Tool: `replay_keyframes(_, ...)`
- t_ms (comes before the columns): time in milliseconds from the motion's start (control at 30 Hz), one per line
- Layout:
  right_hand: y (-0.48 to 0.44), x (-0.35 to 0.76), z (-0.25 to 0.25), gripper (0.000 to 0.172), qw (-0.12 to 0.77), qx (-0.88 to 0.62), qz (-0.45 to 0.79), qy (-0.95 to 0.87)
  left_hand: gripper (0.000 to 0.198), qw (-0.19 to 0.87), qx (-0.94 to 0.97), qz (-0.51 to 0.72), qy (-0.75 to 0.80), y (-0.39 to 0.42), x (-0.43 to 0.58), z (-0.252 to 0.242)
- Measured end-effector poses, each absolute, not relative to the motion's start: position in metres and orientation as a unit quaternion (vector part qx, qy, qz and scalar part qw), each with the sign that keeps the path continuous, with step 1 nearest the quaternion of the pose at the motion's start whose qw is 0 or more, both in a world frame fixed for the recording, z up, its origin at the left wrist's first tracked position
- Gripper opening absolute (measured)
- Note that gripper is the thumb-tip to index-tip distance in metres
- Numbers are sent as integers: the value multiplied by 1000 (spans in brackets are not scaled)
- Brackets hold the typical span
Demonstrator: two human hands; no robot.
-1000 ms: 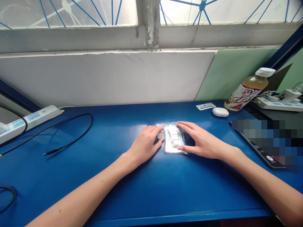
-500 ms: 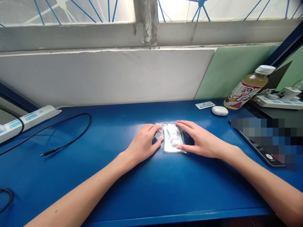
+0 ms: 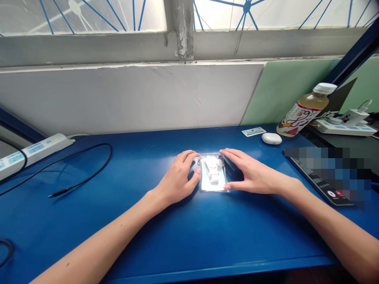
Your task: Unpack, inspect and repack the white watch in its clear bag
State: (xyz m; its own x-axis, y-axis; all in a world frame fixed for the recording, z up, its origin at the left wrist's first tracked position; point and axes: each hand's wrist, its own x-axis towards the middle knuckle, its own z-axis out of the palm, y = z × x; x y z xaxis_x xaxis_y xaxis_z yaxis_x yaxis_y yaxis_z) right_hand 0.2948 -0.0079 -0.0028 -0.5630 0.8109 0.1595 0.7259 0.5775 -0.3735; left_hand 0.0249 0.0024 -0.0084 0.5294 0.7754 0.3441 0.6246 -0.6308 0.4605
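A small clear plastic packet (image 3: 212, 176) with white parts inside lies flat on the blue table (image 3: 189, 236), near the middle. My left hand (image 3: 178, 178) rests on the table at the packet's left edge, fingers curled, thumb and fingertips touching that edge. My right hand (image 3: 250, 174) lies on the packet's right side with fingers stretched out flat, fingertips and thumb at its edge. Neither hand has lifted the packet.
A white power strip (image 3: 32, 152) and a black cable (image 3: 83, 173) lie at the left. At the back right are a small card (image 3: 253, 131), a white earbud case (image 3: 271, 138), a drink bottle (image 3: 304, 111), another power strip (image 3: 343, 127) and a phone (image 3: 322, 185).
The view has shifted slightly left. My left fingers have closed in on the packet's left edge; the packet and my right hand stay in nearly the same place.
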Motion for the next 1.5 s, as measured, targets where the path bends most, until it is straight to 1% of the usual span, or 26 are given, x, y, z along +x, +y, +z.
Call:
replay_keyframes(67, -7, 297, -3, 100, 149, -431, 144, -878, 51, 152, 876, 239, 392, 1, 24, -7)
replay_keyframes(167, -7, 297, -5, 105, 143, -421, 155, -882, 80, 157, 900, 178, 366, 1, 23, -7)
replay_keyframes(233, -8, 296, -6, 105, 150, -417, 158, -883, 88, 157, 909, 154, 354, 1, 22, -7)
replay_keyframes(300, -8, 296, -6, 103, 163, -415, 165, -880, 89, 154, 912, 151, 350, 1, 22, -8)
replay_keyframes(467, -8, 297, -3, 97, 165, -423, 177, -873, 87, 153, 911, 175, 341, 0, 23, -5)
replay_keyframes(700, -7, 297, -3, 97, 147, -418, 173, -879, 88, 173, 909, 177, 334, 0, 22, -2)
replay_keyframes(867, -7, 296, -2, 97, 154, -418, 180, -877, 88, 173, 908, 190, 331, -1, 23, -4)
replay_keyframes(933, -7, 296, -2, 96, 157, -416, 182, -877, 75, 176, 900, 200, 347, -1, 23, -6)
replay_keyframes(1033, -7, 297, -1, 97, 149, -420, 181, -877, 48, 181, 878, 227, 382, 1, 23, -10)
replay_keyframes(1100, -6, 299, -1, 96, 142, -432, 178, -873, 40, 179, 869, 246, 392, 3, 23, -12)
replay_keyframes(1333, -4, 302, -4, 98, 141, -451, 179, -863, 43, 168, 875, 257, 373, 6, 23, -16)
replay_keyframes(1500, -5, 299, -4, 98, 137, -451, 175, -865, 51, 176, 868, 285, 367, 8, 27, -19)
